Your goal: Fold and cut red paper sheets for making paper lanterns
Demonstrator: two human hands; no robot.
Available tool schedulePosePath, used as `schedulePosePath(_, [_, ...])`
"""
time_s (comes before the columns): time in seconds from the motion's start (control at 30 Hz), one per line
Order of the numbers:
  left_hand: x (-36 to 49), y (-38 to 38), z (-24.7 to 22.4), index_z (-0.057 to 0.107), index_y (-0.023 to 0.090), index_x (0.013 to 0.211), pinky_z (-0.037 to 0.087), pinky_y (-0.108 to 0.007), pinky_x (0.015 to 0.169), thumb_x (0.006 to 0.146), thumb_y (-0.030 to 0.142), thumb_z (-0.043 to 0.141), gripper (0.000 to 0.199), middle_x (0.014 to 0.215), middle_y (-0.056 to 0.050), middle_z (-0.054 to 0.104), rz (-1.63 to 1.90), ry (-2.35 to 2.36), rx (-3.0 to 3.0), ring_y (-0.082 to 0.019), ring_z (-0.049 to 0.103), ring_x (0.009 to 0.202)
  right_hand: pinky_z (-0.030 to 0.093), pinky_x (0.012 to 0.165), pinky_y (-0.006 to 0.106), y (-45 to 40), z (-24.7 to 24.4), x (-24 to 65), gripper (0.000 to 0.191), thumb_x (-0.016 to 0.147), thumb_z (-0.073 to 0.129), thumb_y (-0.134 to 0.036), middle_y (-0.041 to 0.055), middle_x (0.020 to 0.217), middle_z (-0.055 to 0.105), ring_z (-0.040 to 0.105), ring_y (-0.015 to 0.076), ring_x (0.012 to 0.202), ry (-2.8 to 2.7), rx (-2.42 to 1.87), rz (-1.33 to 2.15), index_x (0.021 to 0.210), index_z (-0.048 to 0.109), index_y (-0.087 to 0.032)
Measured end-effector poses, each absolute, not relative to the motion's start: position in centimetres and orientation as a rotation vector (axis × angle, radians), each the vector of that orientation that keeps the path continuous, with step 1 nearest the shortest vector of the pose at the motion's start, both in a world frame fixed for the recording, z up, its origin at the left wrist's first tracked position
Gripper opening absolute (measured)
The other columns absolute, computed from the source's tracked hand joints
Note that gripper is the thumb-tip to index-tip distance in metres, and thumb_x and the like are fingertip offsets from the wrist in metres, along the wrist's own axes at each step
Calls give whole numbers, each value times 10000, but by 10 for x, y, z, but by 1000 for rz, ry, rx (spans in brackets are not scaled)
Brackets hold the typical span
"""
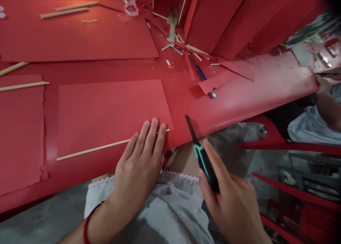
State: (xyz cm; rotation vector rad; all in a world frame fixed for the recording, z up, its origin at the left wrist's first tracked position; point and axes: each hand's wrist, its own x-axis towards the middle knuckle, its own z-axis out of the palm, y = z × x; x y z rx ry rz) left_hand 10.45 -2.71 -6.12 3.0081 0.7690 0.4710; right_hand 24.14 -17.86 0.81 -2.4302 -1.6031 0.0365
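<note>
My left hand (141, 162) lies flat with fingers stretched over a thin pale wooden stick (93, 150) along the near edge of a red paper sheet (112, 109). The stick's right tip pokes out past the fingers, close to the sheet's corner. Wrapped around a black and turquoise utility knife (204, 162), my right hand (231, 197) hovers off the table's front edge. The knife's dark blade is extended, pointing up and left, and touches neither the sheet nor the stick.
A stack of red sheets (80, 41) lies behind, with loose sticks (65, 12) on top. Torn red paper (21, 137) is at left. A blue pen-like tool (201, 73) sits partly under a red scrap (217, 81). Large red panels (221, 20) stand behind. Another person's arm (329, 105) shows at right.
</note>
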Motion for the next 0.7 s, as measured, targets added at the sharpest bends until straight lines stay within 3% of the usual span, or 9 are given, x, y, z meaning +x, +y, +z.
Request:
schedulePosePath(0.13, [103, -26, -63, 339, 26, 1564, 358, -454, 1177, 990, 247, 465, 628, 1611, -208, 386, 504, 762, 3012, -349, 427, 1472, 410, 466, 297, -147, 11, 278, 403, 973, 527, -277, 89, 891, 811, 723, 230, 558, -1622, -2599, -305, 1347, 591, -142])
schedulePosePath(0.3, [101, -22, -62, 397, 11, 1528, 345, -404, 1178, 986, 255, 511, 606, 1579, -178, 445, 606, 726, 3010, -314, 495, 1425, 301, 520, 288, -101, 14, 310, 326, 937, 588, -321, 57, 746, 762, 692, 241, 594, -1631, -2610, -359, 1221, 665, -181])
schedulePosePath(0.53, [88, -11, -69, 661, 94, 1286, 442, -318, 1113, 892, 183, 726, 410, 1335, -99, 700, 949, 537, 2859, -224, 682, 1213, 369, 612, 292, -73, 14, 315, 338, 956, 561, -370, 32, 848, 727, 651, 209, 684, -1656, -2314, -4, 1242, 635, -206])
schedulePosePath(0.7, [75, -5, -73, 734, 129, 1053, 532, -348, 1061, 875, 71, 702, 190, 1176, -75, 777, 1041, 284, 2674, -217, 714, 1161, 404, 643, 288, -74, 8, 312, 321, 966, 553, -380, 16, 866, 695, 607, 177, 683, -1541, -2185, 201, 1232, 636, -220])
